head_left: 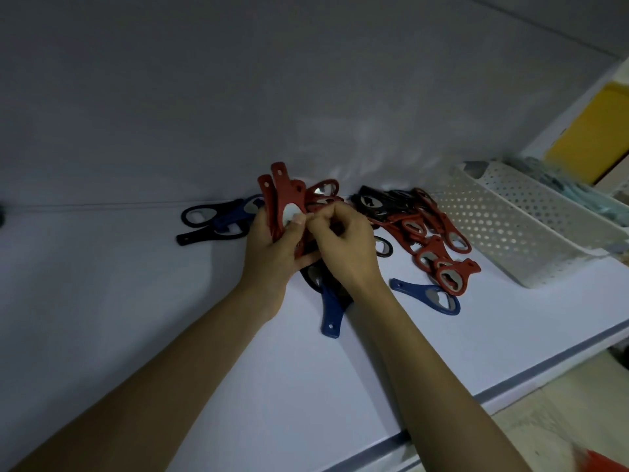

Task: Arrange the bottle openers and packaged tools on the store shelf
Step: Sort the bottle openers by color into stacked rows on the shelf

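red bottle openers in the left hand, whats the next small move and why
Probably slide the opener the right hand pinches flush into the red bottle openers gripped by the left hand: their handles fan unevenly, and more loose red openers lie beside the basket.

Both arms are bare as far as the view shows them. The left forearm [163,379] is long and smooth, broad at the near left corner and narrowing to a slim wrist. The right forearm [432,379] has the same tapering shape, coming in from the near right. The left hand [272,247] shows a short thumbnail [299,218], trimmed straight. On the right hand [343,247] the knuckles [344,222] stand out as rounded ridges, and the fingers [321,216] are slender. Dim light hides finer marks on the skin.
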Demonstrator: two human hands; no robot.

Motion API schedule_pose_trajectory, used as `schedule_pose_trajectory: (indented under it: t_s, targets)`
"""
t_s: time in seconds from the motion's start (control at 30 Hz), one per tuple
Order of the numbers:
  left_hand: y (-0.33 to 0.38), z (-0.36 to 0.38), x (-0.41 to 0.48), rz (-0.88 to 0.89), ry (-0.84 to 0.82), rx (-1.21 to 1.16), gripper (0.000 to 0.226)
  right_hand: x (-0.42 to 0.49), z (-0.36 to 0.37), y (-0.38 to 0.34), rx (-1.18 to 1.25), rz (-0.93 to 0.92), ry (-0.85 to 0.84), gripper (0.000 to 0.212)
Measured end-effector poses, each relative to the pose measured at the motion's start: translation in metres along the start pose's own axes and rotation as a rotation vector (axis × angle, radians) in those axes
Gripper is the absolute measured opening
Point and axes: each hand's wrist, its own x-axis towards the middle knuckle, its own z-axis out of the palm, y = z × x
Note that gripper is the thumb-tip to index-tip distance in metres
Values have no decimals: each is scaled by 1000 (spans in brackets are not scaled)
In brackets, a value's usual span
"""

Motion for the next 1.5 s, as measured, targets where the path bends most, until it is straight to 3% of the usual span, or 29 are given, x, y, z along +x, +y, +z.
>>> schedule_pose_trajectory:
  t_s: [0.07,0.17,0.23,0.3,0.63,0.8,0.9,1.0,1.1,1.13,1.2,1.27,1.37,1.43,1.5]
  targets:
    - [-1,1,-2,48,-20,83,33,-3,4,-4,85,24,2,13]
    - [-6,0,-4,164,13,363,37,-1,1,-8,125,53,-160,37]
    - [-9,-1,-5,190,57,472,35,-2,-1,-11,197,61,-239,31]
    - [-10,-2,-5,177,73,463,33,-3,0,-15,319,71,-264,14]
    - [-17,-6,1,190,61,488,32,-5,-1,-16,413,37,-315,26]
    - [-17,-3,2,232,75,559,38,-5,1,-18,401,6,-296,16]
    - [-13,-1,0,221,82,497,45,-4,7,-21,404,70,-269,10]
    - [-4,-1,-8,68,39,276,60,-4,9,-31,553,214,-209,16]
    - [18,-4,-23,-28,47,-49,37,-3,13,-48,716,302,-202,16]
    - [28,-5,-28,-45,71,-172,33,-6,21,-57,756,338,-179,13]
    - [45,-11,-35,-78,191,-389,49,-24,45,-76,799,396,-122,4]
    - [61,-27,-41,-102,308,-495,60,-49,73,-89,740,390,-86,16]
    - [84,-61,-62,-73,355,-401,59,-76,104,-102,721,366,-181,15]
    - [91,-78,-83,-27,360,-241,52,-82,118,-110,756,449,-209,11]
    - [94,-92,-105,86,391,166,30,-85,130,-120,832,556,-257,14]
